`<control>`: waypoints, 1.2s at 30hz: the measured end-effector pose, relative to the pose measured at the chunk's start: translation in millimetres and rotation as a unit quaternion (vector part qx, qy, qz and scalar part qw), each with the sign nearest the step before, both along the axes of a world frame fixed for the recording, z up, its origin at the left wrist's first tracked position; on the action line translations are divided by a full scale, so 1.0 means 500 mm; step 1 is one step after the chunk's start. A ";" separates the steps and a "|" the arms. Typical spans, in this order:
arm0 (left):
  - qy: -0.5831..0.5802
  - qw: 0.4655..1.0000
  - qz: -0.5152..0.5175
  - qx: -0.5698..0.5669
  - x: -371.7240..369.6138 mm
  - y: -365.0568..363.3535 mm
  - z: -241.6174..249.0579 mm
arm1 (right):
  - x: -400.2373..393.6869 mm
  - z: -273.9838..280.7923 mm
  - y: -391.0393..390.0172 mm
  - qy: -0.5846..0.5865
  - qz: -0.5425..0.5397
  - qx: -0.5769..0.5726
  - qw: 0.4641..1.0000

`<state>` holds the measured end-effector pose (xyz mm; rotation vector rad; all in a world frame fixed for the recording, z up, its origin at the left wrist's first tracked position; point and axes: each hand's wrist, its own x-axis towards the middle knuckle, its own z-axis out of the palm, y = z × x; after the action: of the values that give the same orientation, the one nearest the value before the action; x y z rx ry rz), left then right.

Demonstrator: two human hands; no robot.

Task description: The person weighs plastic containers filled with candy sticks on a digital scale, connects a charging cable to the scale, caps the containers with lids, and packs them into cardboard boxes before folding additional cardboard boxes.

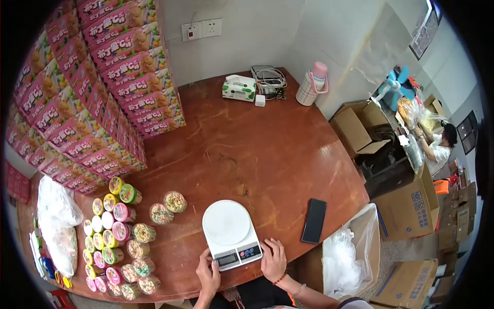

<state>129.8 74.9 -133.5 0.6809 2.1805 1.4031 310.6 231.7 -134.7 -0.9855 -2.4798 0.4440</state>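
a broad reddish-brown tabletop with a glossy, marbled surface [288, 175] fills the middle of the view. on its far left rises a tall stack of pink printed cartons [123, 56], and in front of that, at the table's left end, lies a bulging white translucent plastic bag [56, 226].

the white plastic digital scale with a round weighing plate [230, 234] sits near the front edge, between the two hands, its plate bare. the left hand [208, 274] is at its lower left corner, fingers loosely bent and half uncurled along the side; whether the fingertips hook under the casing cannot be told. the right hand [274, 260] has its fingers spread and mostly straight, touching the right edge beside the buttons and closed around nothing.

a black smartphone [314, 220] lies apart, to the right. clear round tubs of small colourful pieces [144, 233], some with coloured lids, stand in close rows on the left; two lidless ones are set nearer the scale. smallest is the dark rectangular display [226, 259], too small to read.

the step in hand looks like steadying or positioning the scale. a next move would call for releasing both sides evenly, without nudging the plate.
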 end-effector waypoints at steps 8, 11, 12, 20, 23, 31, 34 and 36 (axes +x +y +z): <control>0.053 0.998 0.007 -0.035 -0.016 0.078 0.066 | -0.004 0.059 0.029 -0.044 0.030 -0.108 0.993; 0.092 0.987 -0.066 -0.117 -0.082 0.181 0.128 | -0.027 0.095 0.116 -0.041 0.025 -0.211 0.976; 0.109 0.979 -0.096 -0.146 -0.107 0.220 0.136 | -0.044 0.100 0.163 -0.009 0.005 -0.216 0.976; 0.127 0.973 -0.191 0.004 -0.304 0.756 0.268 | -0.123 0.049 0.712 0.084 -0.324 -0.059 0.941; 0.184 0.967 -0.177 -0.025 -0.360 1.036 0.245 | -0.129 0.023 0.796 0.003 -0.372 -0.014 0.928; 0.262 0.937 -0.003 -0.233 -0.338 1.357 0.061 | -0.130 0.017 0.826 -0.076 -0.373 -0.016 0.925; 0.147 0.987 0.002 -0.060 -0.348 1.316 0.186 | -0.129 0.013 0.829 -0.114 -0.376 -0.028 0.919; 0.212 0.977 0.007 -0.035 -0.408 1.268 0.284 | -0.130 0.019 0.833 -0.128 -0.374 -0.047 0.917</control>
<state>-74.0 708.7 8.4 1.0165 2.5456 1.2671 245.6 648.3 -125.1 -2.0129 -2.0609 0.1831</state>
